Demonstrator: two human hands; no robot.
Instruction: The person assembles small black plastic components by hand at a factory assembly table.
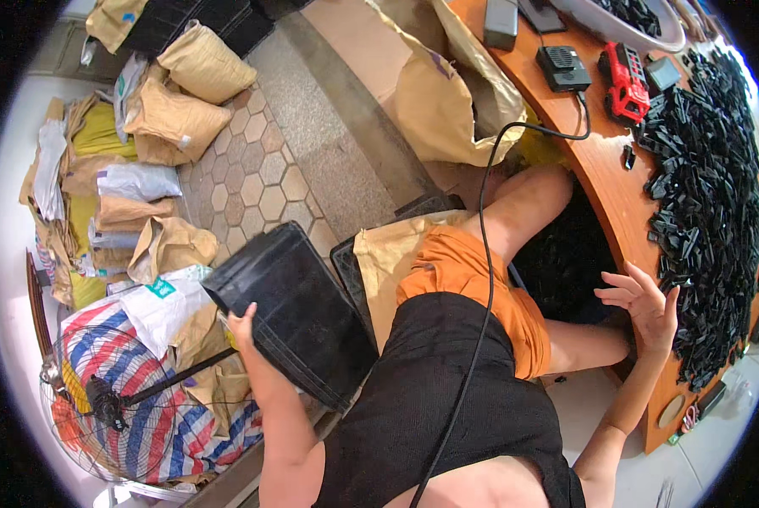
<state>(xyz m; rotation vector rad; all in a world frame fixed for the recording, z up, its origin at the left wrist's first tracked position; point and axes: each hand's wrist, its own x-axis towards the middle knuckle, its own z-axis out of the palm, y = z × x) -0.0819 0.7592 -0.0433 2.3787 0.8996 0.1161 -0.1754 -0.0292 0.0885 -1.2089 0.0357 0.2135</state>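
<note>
my left hand (242, 328) grips the edge of the black bin (303, 313), tilted at my left. my right hand (648, 313) is loosely open, empty, beside the black pieces (706, 203) on the worktop (610, 182)

White wall (13, 245), hexagon-tiled floor (272, 190) — beige and grey — orange-brown wooden table (612, 182), white tiles (693, 461)

Bare strip of wooden desk (617, 188) gives the right hand (642, 309) a lane, but the black heap (706, 212) walls off its right. Red toy truck (625, 82) and cable (481, 203) clutter the far end; over left, the black bin (303, 313) blocks the left hand's (242, 326) rightward path.
</note>
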